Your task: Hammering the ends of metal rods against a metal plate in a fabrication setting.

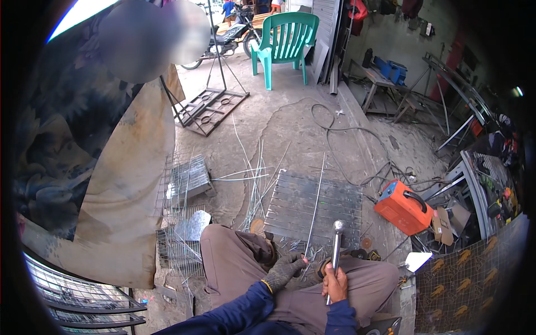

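My left hand (pixel 286 272), in a dark grey knit glove, is closed around the lower part of a thin metal rod (pixel 317 206). The rod slants up and away over a dark slotted metal plate (pixel 301 204) on the ground. In my bare right hand (pixel 335 285) is a shiny metal bar with a ball-shaped end (pixel 336 245), held nearly upright, ball uppermost. Short cut rod pieces (pixel 287 244) lie scattered by the plate's near edge. Longer thin rods (pixel 258 187) are spread to the left of it.
An orange machine with a black handle (pixel 403 207) stands right of the plate, near a dark cable (pixel 385 159). Wire grids (pixel 177 245) and a metal box (pixel 190 177) lie left. Farther off are a metal frame (pixel 212 109), a green plastic chair (pixel 286 42) and a motorcycle (pixel 234 34).
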Motion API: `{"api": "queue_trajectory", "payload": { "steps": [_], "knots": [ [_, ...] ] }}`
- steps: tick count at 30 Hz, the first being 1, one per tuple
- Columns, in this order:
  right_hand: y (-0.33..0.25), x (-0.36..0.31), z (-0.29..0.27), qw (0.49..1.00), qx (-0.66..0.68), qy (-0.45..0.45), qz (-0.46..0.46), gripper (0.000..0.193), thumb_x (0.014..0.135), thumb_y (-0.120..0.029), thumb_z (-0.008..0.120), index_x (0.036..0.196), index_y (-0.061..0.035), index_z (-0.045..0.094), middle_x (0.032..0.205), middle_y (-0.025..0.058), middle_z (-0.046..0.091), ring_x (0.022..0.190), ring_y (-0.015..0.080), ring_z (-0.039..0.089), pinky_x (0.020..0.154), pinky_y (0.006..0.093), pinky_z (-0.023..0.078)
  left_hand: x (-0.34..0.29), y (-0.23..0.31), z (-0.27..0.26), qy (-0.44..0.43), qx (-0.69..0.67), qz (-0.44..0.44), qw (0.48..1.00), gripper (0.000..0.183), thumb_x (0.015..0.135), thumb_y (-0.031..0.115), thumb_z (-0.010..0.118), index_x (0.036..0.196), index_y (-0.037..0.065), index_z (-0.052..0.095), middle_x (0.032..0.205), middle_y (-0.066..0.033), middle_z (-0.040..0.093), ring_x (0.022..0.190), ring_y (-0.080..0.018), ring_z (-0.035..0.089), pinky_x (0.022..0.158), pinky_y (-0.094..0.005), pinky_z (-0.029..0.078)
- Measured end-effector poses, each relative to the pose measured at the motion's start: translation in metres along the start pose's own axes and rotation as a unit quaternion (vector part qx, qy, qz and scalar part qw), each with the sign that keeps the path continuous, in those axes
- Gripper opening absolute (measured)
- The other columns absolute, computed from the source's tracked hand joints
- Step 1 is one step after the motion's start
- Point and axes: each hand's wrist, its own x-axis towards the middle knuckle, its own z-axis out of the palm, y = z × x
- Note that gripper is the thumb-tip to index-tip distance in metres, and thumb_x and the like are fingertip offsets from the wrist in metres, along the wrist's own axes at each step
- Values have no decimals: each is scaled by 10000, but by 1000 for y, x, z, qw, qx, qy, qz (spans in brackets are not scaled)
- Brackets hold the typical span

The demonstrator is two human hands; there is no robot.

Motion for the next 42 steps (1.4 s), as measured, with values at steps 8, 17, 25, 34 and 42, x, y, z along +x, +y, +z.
{"api": "queue_trajectory", "payload": {
  "steps": [8, 17, 25, 34, 42],
  "knots": [
    [-10, 1, -2, 999, 8, -10, 44, 320, 963, -366, 676, 960, -88, 517, 588, -11, 445, 392, 89, 430, 374, 264, 389, -44, 88, 30, -67, -278, -19, 958, 251, 999, 238, 632, 1170, 55, 644, 969, 31, 671, 793, -72, 620, 694, -224, 495],
    [-23, 7, 0, 999, 15, 3, 39, 388, 949, -412, 680, 921, -59, 520, 629, 4, 481, 425, 94, 457, 388, 269, 398, -94, 191, 76, -225, -477, 0, 850, 243, 1054, 321, 472, 1069, 88, 535, 759, -29, 578, 494, -128, 499, 513, -299, 430],
    [10, 18, -8, 998, 23, -20, -51, 357, 965, -379, 658, 939, -47, 529, 629, 10, 479, 428, 98, 454, 386, 272, 396, -109, 191, 81, -196, -417, -18, 887, 243, 1004, 288, 539, 983, 47, 561, 710, -98, 601, 481, -209, 517, 479, -338, 418],
    [-24, 1, 2, 1000, -14, 23, 9, 346, 969, -362, 645, 970, -27, 559, 648, 18, 502, 439, 101, 462, 395, 266, 404, -104, 184, 82, -244, -292, 32, 924, 304, 955, 316, 636, 1007, 22, 580, 824, -114, 658, 683, -216, 667, 579, -293, 523],
    [-16, 4, 4, 993, -43, 37, -105, 296, 978, -304, 626, 940, -17, 566, 623, 8, 492, 421, 112, 464, 388, 274, 405, -77, 147, 75, -220, -380, -87, 894, 214, 996, 266, 582, 1068, 65, 566, 968, -63, 655, 900, -219, 684, 651, -308, 537]
  ]
}}
